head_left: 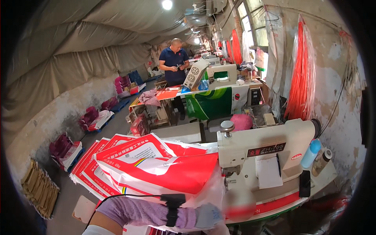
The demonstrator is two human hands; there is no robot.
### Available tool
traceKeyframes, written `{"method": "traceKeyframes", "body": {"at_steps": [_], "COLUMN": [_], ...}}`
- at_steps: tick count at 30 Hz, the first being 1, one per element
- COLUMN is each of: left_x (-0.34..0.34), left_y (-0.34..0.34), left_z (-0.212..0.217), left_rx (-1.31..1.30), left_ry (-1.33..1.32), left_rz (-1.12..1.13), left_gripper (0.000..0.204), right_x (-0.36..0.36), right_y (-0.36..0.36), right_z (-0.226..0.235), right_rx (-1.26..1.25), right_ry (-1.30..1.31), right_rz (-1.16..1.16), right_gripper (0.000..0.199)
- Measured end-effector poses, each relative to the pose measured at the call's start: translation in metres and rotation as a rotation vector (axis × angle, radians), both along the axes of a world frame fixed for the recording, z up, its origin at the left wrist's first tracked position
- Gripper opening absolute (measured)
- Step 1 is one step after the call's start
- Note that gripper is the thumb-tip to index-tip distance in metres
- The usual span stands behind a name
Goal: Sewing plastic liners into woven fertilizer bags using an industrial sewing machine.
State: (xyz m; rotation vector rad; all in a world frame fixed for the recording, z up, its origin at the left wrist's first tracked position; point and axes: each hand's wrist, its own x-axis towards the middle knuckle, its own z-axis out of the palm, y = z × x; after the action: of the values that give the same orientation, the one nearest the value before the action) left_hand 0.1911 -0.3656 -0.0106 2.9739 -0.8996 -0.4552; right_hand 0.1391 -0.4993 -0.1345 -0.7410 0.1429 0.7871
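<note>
My left hand [209,216], in a pale glove with blue marks, is at the lower middle beside the sewing machine's bed. Its forearm wears a purple knitted sleeve and a black strap with a small dark device [172,200]. Just beyond the hand lies a red and white printed woven sack [168,176], its translucent white end running toward the machine's needle area. I cannot make out the fingers or whether they grip the sack. A white industrial sewing machine [262,149] stands right of it. More red and white sacks [90,172] are fanned out beneath. My right hand does not show distinctly.
A notepad with a pen [268,171], a black phone [304,183], a blue bottle [311,153] and a thread cone [323,160] rest on the machine table. Red strands [300,78] hang on the wall. Ahead, a person in a dark shirt [173,64] stands by another machine [221,76].
</note>
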Motion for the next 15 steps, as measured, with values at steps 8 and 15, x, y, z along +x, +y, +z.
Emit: {"method": "traceKeyframes", "body": {"at_steps": [8,15], "left_x": [-0.05,-0.081], "left_y": [0.018,0.003], "left_z": [-0.107,0.005], "left_rx": [-0.242,0.179], "left_ry": [0.462,0.332], "left_rz": [-0.427,-0.018], "left_gripper": [0.031,0.024], "right_x": [-0.033,0.019], "right_y": [-0.022,-0.006], "right_z": [0.046,0.018], "right_rx": [-0.172,-0.675], "right_ry": [-0.251,-0.652], "right_rz": [0.052,0.014], "right_gripper": [0.025,0.044]}}
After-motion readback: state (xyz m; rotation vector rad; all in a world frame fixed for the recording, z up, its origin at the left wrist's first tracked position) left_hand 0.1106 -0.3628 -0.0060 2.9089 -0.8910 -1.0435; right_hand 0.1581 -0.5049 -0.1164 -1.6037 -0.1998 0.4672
